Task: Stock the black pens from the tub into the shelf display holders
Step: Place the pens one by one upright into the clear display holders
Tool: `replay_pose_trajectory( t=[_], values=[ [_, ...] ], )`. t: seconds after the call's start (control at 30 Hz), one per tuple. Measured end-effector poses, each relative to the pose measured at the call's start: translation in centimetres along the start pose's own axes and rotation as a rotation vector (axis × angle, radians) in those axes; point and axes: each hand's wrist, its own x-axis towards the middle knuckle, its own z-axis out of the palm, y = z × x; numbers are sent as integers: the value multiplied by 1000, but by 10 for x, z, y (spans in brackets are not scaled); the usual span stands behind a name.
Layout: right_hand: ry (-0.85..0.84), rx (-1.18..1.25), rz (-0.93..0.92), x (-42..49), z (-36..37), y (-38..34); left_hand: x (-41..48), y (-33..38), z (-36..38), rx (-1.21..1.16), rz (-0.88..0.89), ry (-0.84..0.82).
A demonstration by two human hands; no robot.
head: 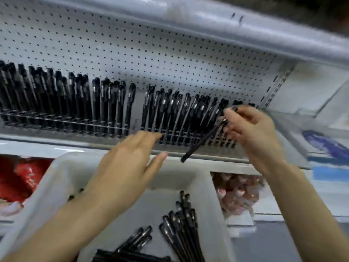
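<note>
The right hand [251,129] pinches a black pen [204,140] slanting below its fingers before the display holders [179,137]; the left hand [130,163], fingers straight, reaches over the tub [62,176].

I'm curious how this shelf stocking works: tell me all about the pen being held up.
The pen is slim, black, seemingly plastic and slightly blurred. The right hand pinches its upper end. It slants down to the left, its lower end free in front of the holder rack, above the tub.
</note>
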Motion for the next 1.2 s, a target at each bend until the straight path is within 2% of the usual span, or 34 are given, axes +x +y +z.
replay_pose_trajectory(
  t=[0.07, 0.17, 0.3, 0.43, 0.63, 0.9, 1.03, 1.2],
  values=[
    [117, 5, -65, 9, -26, -7, 18, 21, 14, 19, 130, -24],
    [201, -67, -162, 19, -50, -10, 38, 42, 31, -13, 216, -88],
    [234, -158, -261, 32, -57, -7, 46, 43, 50, 10, 202, -104],
    [174, -127, -264, 42, -50, -5, 48, 35, 62, 150, 209, -76],
    [86, -100, -274, 51, -39, 1, 48, 28, 71, 196, 233, -7],
    [-90, -308, -261, 59, -37, 13, 46, 27, 76, 223, 220, -19],
    [-95, -441, -263, 64, -37, 17, 47, 27, 77, 227, 214, -2],
    [-129, -467, -235, 68, -36, 12, 47, 25, 80, 225, 217, 16]
  ],
)
